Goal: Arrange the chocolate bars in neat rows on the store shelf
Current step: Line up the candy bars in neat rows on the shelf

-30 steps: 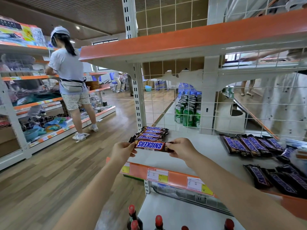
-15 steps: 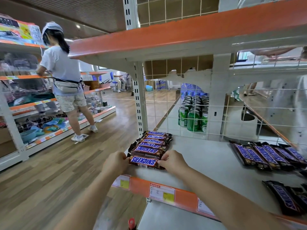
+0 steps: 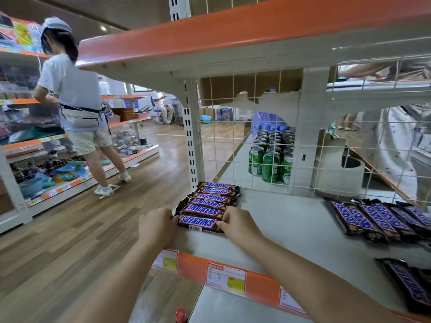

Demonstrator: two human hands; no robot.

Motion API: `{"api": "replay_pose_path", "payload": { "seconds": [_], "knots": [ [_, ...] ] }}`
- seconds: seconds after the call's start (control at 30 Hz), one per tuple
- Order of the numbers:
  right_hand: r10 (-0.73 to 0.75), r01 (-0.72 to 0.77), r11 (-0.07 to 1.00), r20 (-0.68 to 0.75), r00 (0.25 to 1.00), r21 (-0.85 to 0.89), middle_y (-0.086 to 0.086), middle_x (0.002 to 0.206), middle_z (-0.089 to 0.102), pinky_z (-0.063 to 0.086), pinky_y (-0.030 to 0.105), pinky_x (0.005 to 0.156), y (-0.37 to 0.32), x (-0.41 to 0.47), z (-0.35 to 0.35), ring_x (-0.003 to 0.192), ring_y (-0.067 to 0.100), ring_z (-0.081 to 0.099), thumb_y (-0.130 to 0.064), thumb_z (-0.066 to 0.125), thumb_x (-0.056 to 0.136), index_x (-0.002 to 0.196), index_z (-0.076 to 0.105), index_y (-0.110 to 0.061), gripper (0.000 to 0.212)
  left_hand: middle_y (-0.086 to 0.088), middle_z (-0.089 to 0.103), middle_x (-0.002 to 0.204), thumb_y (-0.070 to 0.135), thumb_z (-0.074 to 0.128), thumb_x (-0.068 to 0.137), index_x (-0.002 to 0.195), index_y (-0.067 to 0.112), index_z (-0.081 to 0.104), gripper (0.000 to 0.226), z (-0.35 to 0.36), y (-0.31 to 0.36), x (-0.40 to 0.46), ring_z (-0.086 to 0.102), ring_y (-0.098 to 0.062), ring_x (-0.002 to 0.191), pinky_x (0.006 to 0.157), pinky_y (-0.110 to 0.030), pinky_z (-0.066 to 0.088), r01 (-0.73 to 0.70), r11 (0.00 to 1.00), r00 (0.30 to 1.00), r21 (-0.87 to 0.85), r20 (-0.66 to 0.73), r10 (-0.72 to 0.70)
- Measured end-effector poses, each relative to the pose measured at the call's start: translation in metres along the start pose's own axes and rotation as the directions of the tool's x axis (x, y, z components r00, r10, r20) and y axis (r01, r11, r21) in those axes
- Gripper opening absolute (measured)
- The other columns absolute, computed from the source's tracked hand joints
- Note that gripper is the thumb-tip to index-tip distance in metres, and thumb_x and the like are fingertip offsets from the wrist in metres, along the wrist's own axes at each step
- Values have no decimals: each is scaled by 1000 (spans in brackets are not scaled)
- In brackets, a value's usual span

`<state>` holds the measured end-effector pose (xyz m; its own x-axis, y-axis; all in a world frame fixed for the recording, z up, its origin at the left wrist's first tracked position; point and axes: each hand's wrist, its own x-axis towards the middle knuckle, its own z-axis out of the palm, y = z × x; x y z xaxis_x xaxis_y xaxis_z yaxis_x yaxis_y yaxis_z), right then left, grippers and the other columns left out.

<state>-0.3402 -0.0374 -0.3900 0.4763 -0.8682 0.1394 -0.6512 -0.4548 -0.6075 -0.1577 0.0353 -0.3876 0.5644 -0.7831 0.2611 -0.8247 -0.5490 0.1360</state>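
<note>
Both hands at the near left corner of the grey shelf (image 3: 291, 224). Left hand (image 3: 155, 226) gripping the left end of the nearest Snickers bar (image 3: 200, 223), fingers curled round the wrapper end. Right hand (image 3: 239, 223) pinching the right end of the same bar, fingertips on the wrapper. Bar lying flat on the shelf, label up, long axis running left to right, just beside the next bar in a column of Snickers bars (image 3: 213, 199) stacked near to far toward the white upright post (image 3: 192, 141). Column slightly fanned, not square; far bars close to the wire mesh back (image 3: 233, 141).

Second group of Snickers bars (image 3: 377, 217) on the right side of the same shelf, lying side by side with long axes near to far, well apart from the hands. Further loose bars (image 3: 408, 283) at the near right edge, partly cut off by the frame.

Orange shelf edge strip (image 3: 261, 279) with price labels (image 3: 225, 277) in the near foreground. Green drink cans (image 3: 270, 163) behind the mesh. Upper orange-fronted shelf (image 3: 233, 31) overhead. Across the wooden floor (image 3: 70, 241), far left, another person in a white cap (image 3: 74, 106) standing, facing other shelving (image 3: 21, 145).
</note>
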Motion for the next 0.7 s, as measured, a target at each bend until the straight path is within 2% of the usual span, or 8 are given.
{"api": "replay_pose_path", "payload": {
  "seconds": [0.1, 0.17, 0.3, 0.37, 0.53, 0.7],
  "knots": [
    [-5, 5, 1000, -2, 1000, -9, 6, 98, 63, 42, 29, 71, 1, 0, -1, 85, 20, 55, -33, 57, 91, 88, 53, -15, 19, -2, 64, 99, 43, 42, 95, 81, 19, 52, 30, -2, 0, -2, 58, -23, 98, 79, -31, 36, -14, 996, 999, 83, -43, 18],
    [-8, 8, 1000, -17, 1000, -24, 6, 98, 63, 41, 29, 69, 1, -2, -4, 85, 21, 56, -36, 52, 93, 88, 51, -15, 22, -3, 62, 104, 44, 39, 96, 93, 16, 58, 34, -5, 0, -4, 56, -24, 102, 83, -32, 37, -23, 993, 995, 116, -91, 34],
    [-84, 66, 985, -109, 990, -162, 7, 109, 60, 40, 28, 70, 2, -9, -18, 95, 23, 56, -33, 45, 96, 107, 56, -11, 27, -4, 58, 108, 37, 38, 96, 105, 14, 58, 31, -10, 7, -9, 54, -24, 105, 81, -32, 38, -96, 995, 984, 37, -145, 100],
    [-147, 108, 959, -135, 980, -261, 8, 116, 57, 42, 31, 78, 7, -15, -27, 105, 26, 55, -30, 42, 97, 113, 54, -11, 28, -4, 57, 109, 34, 38, 96, 106, 13, 57, 30, -14, 18, -14, 53, -23, 103, 77, -31, 39, -163, 986, 976, -26, -149, 158],
    [-176, 128, 893, -73, 982, -432, 11, 124, 51, 40, 35, 90, 28, -34, -48, 112, 30, 51, -31, 39, 97, 119, 48, -8, 33, -6, 56, 113, 32, 37, 97, 107, 10, 57, 31, -17, 61, -33, 53, -23, 104, 78, -32, 42, -300, 946, 953, -126, -85, 291],
    [-141, 95, 868, -58, 988, -488, 11, 120, 52, 39, 35, 89, 57, -60, -73, 111, 29, 51, -35, 41, 96, 114, 49, -7, 34, -7, 54, 120, 36, 36, 98, 113, 9, 55, 36, -11, 112, -58, 52, -25, 112, 83, -33, 40, -414, 902, 909, -124, 0, 418]
  ]
}}
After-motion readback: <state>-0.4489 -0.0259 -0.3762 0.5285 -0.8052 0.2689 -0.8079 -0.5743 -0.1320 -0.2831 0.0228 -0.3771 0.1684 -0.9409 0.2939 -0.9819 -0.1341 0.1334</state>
